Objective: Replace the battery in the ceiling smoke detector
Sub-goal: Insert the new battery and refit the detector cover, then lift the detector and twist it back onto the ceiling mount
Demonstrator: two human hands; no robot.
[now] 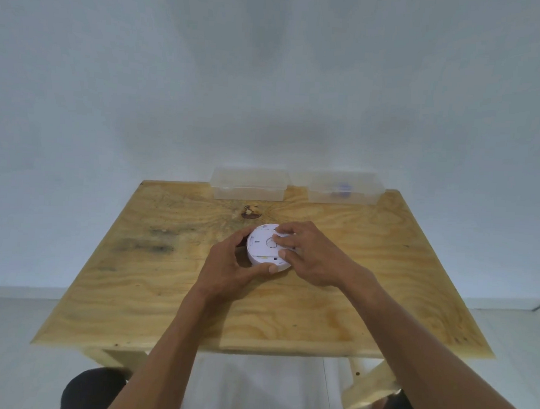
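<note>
**Desk:** What does the head camera give us?

**Me:** One view only, looking down over my forearms at a bare wooden table [367,287]. The white smoke detector [265,246] lies flat near the middle of the top, its back face turned up towards me, showing moulded slots and a round recess near its centre.

**Desk:** And your hands?

**Me:** Both are on it. My left hand [228,264] cups the near-left side of the disc: the fingers curl round the far-left rim and the thumb [267,269] lies along the near edge, so the casing is gripped between them. My right hand [307,253] comes over the right side. Its fingers are bent and bear down on the upturned face, fingertips [281,236] at the central recess and the thumb against the near-right rim. That hand grips the detector as well.

**Desk:** Is a battery visible?

**Me:** I cannot tell; my right hand covers that part of the back.

**Desk:** Anything else in the picture?

**Me:** Two clear plastic boxes stand side by side at the far edge of the table, well apart from the detector. The left box [249,184] looks see-through with nothing distinct inside. The right box [346,188] holds something small and bluish [343,189], too blurred to name. Behind them is a plain pale wall [270,63], and a light floor [4,346] shows round the table.
</note>
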